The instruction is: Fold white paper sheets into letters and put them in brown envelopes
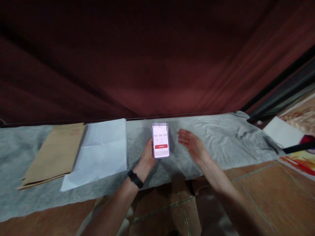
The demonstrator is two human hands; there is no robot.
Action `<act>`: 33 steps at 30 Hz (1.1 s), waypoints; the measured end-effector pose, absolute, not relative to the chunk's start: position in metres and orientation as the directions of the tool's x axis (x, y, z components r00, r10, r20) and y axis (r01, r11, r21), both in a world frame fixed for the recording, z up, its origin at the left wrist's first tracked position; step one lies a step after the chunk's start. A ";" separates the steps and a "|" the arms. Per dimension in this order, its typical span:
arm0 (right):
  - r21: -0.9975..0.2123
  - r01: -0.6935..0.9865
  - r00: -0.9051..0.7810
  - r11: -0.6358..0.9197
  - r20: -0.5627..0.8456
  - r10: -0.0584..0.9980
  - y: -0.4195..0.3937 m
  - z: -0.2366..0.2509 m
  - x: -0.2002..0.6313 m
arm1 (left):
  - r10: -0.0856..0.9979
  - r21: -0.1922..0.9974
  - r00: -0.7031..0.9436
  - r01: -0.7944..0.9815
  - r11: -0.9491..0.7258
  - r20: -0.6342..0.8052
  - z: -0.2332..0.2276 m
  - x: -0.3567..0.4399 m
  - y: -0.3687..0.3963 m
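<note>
Phone held over the grey cloth

Left hand point(147, 157) grips the phone point(160, 141) by its lower edge, near the cloth's point(209, 137) middle; right hand point(193, 144) hovers open beside it. Phone looks light, stiff, slick and breakable: best pinched by its long sides.

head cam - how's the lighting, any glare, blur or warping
Head view: dim overall, the red curtain nearly black at top; the phone screen glows and washes out, its top strip blurred; the left hand holds it, the right hand looks soft; the table edge bows, wide-angle distortion.
</note>
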State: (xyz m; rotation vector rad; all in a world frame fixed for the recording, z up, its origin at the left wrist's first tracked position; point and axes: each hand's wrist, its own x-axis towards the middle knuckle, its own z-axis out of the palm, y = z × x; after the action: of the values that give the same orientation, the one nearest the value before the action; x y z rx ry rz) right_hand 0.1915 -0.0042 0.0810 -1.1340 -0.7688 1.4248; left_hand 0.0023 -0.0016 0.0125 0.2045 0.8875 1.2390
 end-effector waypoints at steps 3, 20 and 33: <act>-0.843 -0.382 -0.014 -0.378 -0.403 0.915 -0.001 0.027 0.159 | 0.889 0.617 0.021 -0.712 0.334 -0.457 0.013 0.007 -0.002; -0.783 -0.527 -0.293 -0.330 -0.197 0.935 0.015 -0.009 0.132 | 0.912 0.810 -0.173 -0.541 0.226 -0.371 0.005 0.011 0.004; -0.808 -0.539 -0.131 -0.238 -0.198 0.971 0.034 0.004 0.175 | 0.956 0.992 -0.289 0.096 0.086 -0.055 0.036 -0.049 -0.003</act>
State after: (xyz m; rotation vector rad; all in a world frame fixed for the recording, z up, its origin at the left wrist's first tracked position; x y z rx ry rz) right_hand 0.1749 0.0339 0.0041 -0.8813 -0.6904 1.6456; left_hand -0.0487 -0.0031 0.0356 1.0823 1.5362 1.3108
